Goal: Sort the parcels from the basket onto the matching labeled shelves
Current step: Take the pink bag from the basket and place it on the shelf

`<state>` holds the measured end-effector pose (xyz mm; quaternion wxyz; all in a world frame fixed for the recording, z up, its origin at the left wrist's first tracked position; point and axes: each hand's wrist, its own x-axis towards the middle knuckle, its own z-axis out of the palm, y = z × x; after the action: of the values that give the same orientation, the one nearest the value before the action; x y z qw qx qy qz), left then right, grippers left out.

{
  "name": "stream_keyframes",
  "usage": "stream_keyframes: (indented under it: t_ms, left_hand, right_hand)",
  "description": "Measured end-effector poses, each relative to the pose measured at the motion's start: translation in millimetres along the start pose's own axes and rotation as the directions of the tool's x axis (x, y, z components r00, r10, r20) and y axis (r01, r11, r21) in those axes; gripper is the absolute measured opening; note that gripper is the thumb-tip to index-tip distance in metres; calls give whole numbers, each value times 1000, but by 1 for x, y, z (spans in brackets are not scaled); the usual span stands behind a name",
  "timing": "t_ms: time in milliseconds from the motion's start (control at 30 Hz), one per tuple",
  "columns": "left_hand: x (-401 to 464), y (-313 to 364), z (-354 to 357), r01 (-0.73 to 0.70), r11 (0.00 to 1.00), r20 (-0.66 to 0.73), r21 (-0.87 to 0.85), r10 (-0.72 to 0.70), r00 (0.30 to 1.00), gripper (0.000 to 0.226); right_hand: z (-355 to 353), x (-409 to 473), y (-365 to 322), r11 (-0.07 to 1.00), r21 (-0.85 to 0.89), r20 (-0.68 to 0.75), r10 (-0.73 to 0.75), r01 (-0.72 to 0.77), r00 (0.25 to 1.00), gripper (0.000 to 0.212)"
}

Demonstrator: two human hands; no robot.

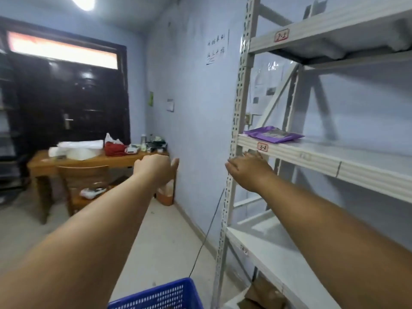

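Both of your hands are out in front of you and hold nothing: your right hand (248, 167) hangs with loose, fairly straight fingers just below the front lip of the white metal shelf (312, 157), near its red-edged label (262, 147), and your left hand (156, 167) floats relaxed in the open air beside the upright. On that shelf, close to the left corner, lies the flat purple plastic mailer parcel (273, 134). It looks light, soft and rather slick, so it would likely flop and slide; take any such parcel by an edge or flat across both faces. At the bottom edge sits the blue perforated plastic basket (160, 294), its contents out of view. Painted shelf boards look smooth and bare of grip. Pale blue walls, a dark door and a cluttered wooden table (89, 160) close the narrow room.
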<state>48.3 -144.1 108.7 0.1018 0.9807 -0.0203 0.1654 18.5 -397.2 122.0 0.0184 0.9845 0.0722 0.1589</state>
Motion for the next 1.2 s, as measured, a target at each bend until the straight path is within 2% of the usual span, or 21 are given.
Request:
stream_keyframes:
  t_ms: [133, 233, 400, 600, 733, 833, 1033, 1133, 1200]
  left_hand:
    - [18, -81, 9, 207, 977, 12, -47, -207, 978, 69]
    - [47, -121, 21, 286, 954, 37, -92, -284, 958, 70]
    - [113, -172, 58, 298, 952, 34, -68, -296, 955, 65]
    - [180, -228, 128, 330, 944, 146, 13, -329, 933, 58]
    - [193, -245, 182, 294, 955, 247, 43, -295, 923, 49]
    - [195, -260, 241, 329, 944, 307, 17, -318, 897, 51]
    - [146, -284, 383, 427, 904, 408, -16, -384, 828, 40]
    - [104, -300, 470, 448, 894, 505, -17, -379, 776, 37]
    - [68, -308, 536, 480, 877, 561, -19, -388, 731, 39]
  right_hand:
    - [29, 56, -61, 992, 39, 62, -119, 117, 991, 59]
    - [54, 100, -89, 989, 83, 99, -134, 126, 986, 61]
    - [105, 183, -114, 990, 101, 107, -112, 101, 988, 62]
    - [179, 251, -123, 981, 193, 175, -68, 34, 982, 59]
    - [239, 270, -127, 959, 280, 252, -28, -45, 967, 60]
    - [300, 279, -130, 942, 325, 323, -26, -85, 946, 60]
    - [443, 266, -145, 895, 407, 493, -49, -180, 869, 53]
    - [537, 236, -154, 865, 398, 645, -25, -307, 764, 51]
    - [616, 204, -161, 836, 368, 745, -4, -406, 667, 53]
